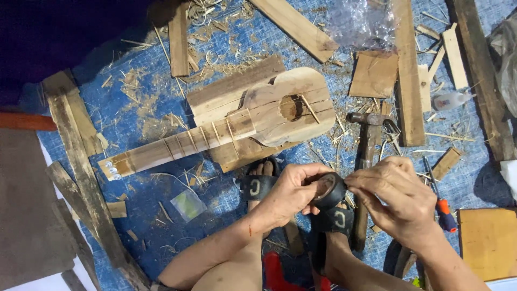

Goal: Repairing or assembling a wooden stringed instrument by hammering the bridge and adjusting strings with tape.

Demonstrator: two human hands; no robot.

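From the head camera, the left hand (288, 194) holds a roll of black tape (328, 189) above the sandalled feet, near the front edge of the blue floor mat (134, 113), while the right hand (396, 191) pinches at the roll's rim with thumb and fingertip. It looks like the loose tape end is being picked free. Next comes a gentle pull to peel a strip; the small wooden guitar (237, 124) lies just behind, with a hammer (366, 140) beside it.

1. A blue tarp (140, 116) is covering the floor, with sawdust and shavings (145, 108) lying across it.
2. Wood planks (409, 81) and offcuts (374, 74) are lying scattered around the edges.
3. A grey slab (29, 215) is showing at the left.
4. Even light is falling from above.
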